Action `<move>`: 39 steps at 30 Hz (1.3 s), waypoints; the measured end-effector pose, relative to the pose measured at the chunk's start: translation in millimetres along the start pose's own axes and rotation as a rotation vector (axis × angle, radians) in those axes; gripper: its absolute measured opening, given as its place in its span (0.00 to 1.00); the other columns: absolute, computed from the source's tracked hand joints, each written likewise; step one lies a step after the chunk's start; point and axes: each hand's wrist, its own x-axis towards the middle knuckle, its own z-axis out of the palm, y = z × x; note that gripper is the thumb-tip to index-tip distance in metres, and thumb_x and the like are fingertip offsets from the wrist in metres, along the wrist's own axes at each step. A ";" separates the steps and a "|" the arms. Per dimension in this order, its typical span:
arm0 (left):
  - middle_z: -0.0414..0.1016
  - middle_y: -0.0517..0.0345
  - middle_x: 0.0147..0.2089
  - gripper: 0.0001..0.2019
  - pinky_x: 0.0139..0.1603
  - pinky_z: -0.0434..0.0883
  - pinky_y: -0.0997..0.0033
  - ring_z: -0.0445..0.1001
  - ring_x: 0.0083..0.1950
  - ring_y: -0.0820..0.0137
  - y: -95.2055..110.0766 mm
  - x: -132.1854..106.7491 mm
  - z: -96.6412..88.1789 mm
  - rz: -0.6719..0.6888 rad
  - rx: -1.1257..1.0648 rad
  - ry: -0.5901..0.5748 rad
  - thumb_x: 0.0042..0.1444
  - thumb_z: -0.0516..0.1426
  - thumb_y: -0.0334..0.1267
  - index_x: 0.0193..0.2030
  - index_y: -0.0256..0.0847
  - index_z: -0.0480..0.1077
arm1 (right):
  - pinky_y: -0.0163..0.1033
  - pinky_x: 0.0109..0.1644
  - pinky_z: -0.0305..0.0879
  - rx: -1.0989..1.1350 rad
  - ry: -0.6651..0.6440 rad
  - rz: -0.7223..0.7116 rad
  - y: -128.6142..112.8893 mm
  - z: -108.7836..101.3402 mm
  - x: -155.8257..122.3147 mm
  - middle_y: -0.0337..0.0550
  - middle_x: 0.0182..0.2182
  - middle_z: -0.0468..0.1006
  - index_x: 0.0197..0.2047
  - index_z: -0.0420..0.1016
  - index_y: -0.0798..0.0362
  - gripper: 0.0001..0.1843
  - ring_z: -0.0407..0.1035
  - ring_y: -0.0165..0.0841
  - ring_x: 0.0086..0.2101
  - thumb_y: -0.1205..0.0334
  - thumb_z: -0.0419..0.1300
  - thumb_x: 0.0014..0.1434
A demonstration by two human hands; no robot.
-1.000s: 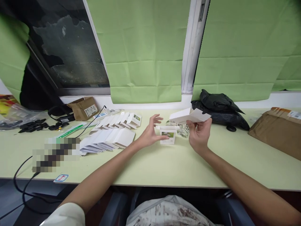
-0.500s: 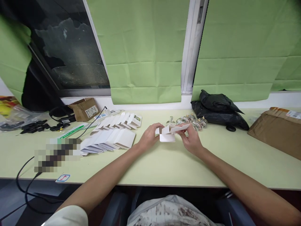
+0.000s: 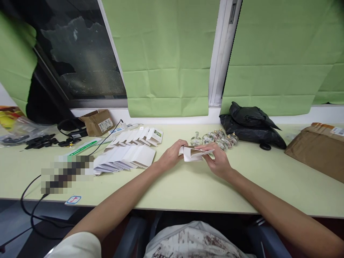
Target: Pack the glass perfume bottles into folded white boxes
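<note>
A small white cardboard box (image 3: 194, 157) is held above the table between my two hands, with its end open and flaps folded out. My left hand (image 3: 172, 154) grips its left side. On the right, my right hand (image 3: 217, 159) pinches the other side, fingers along the top edge and thumb below. Just behind the box stand several round glass bottles (image 3: 220, 138) with metallic necks. To the left lie two rows of white boxes, the nearer row (image 3: 141, 156) leaning over one another and the farther row (image 3: 154, 137) behind it.
Black plastic parcels (image 3: 252, 125) lie at the back right, with a large brown carton (image 3: 317, 150) farther right. A small brown box (image 3: 98, 123), cables (image 3: 40, 140) and plastic bags (image 3: 29, 125) occupy the left back. The table's front edge (image 3: 199, 210) runs below my forearms.
The box in my hands has turned slightly, and its flaps have shifted so the opening shows more. Both hands remain in nearly the same place.
</note>
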 end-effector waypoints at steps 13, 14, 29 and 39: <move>0.76 0.49 0.58 0.20 0.56 0.75 0.58 0.76 0.58 0.61 0.7 -0.6 -3.3 0.111 0.099 0.020 0.68 0.58 0.33 0.64 0.45 0.61 | 0.52 0.48 0.67 -0.103 -0.063 -0.006 7.4 -2.2 2.6 0.45 0.45 0.83 0.49 0.71 0.47 0.06 0.77 0.43 0.46 0.66 0.60 0.70; 0.76 0.49 0.58 0.20 0.57 0.75 0.57 0.76 0.58 0.62 0.1 -1.3 -3.6 0.109 0.099 0.022 0.68 0.58 0.32 0.65 0.45 0.61 | 0.52 0.48 0.66 -0.107 -0.069 -0.008 7.9 -2.8 3.0 0.45 0.44 0.83 0.49 0.71 0.48 0.05 0.77 0.42 0.46 0.66 0.60 0.70; 0.76 0.47 0.58 0.24 0.54 0.77 0.58 0.78 0.57 0.61 1.1 -6.8 5.8 0.109 0.076 0.065 0.67 0.60 0.33 0.67 0.45 0.60 | 0.54 0.50 0.71 -0.172 -0.091 -0.010 9.5 -5.1 -0.1 0.47 0.51 0.79 0.66 0.62 0.41 0.25 0.72 0.44 0.46 0.66 0.60 0.69; 0.77 0.47 0.56 0.22 0.58 0.75 0.52 0.75 0.59 0.59 4.4 -4.7 7.1 0.161 0.101 0.095 0.67 0.60 0.33 0.66 0.45 0.61 | 0.56 0.53 0.73 -0.079 -0.177 -0.049 14.0 -7.1 -3.1 0.52 0.53 0.76 0.61 0.62 0.45 0.22 0.72 0.45 0.54 0.70 0.59 0.67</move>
